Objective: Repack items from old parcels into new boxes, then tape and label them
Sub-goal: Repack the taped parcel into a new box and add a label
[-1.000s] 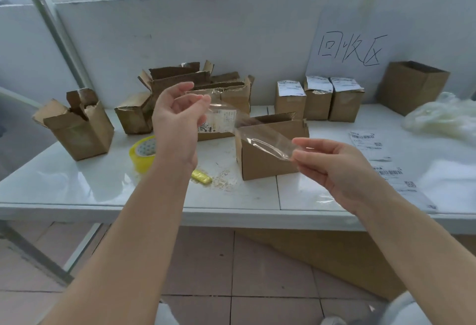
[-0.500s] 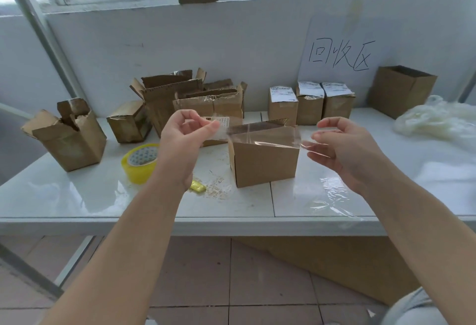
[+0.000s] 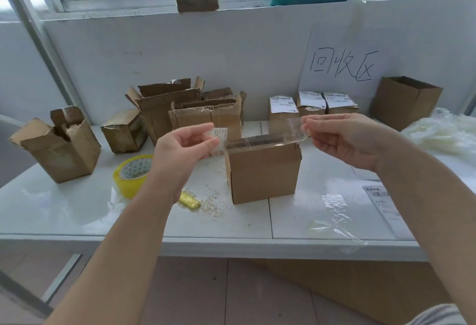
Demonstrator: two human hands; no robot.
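I see two bare hands raised over a white table. The left hand pinches one end of a strip of clear tape between thumb and curled fingers. The right hand pinches the other end the same way, its fingertips closed on the film. The tape is stretched flat between the two sets of fingers, just above the top of a small brown cardboard box that stands directly below them.

Below and left of the left fingers lies a yellow roll of tape. Beyond those fingers stand torn, opened old boxes.

Beyond the right fingers, against the wall, three small boxes carry white printed shipping labels with barcodes; the print is too small to read. Above them a white sheet bears the handwritten characters 回收区. Below the right wrist a printed label sheet lies on the table, its text unreadable.
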